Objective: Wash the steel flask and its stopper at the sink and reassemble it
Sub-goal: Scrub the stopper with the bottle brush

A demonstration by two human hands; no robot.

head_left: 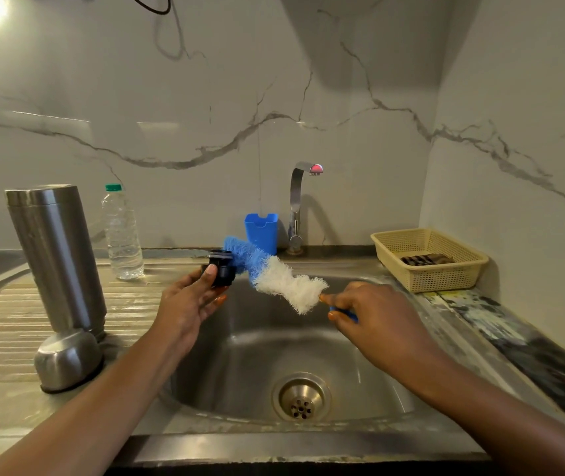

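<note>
The tall steel flask (55, 255) stands upright on the ribbed draining board, left of the sink (264, 352). Its steel cup lid (68, 360) sits upside down in front of it. My left hand (188, 300) holds the black stopper (221, 269) over the sink's far left edge. My right hand (374, 317) grips the blue handle of a bottle brush (274, 278) with blue and white bristles. The blue bristle tip touches the stopper.
A clear plastic water bottle (122, 231) with a green cap stands behind the flask. A blue holder (261, 231) and a steel tap (300, 204) are at the sink's back. A beige basket (432, 259) sits at the right. The drain (301, 396) lies below.
</note>
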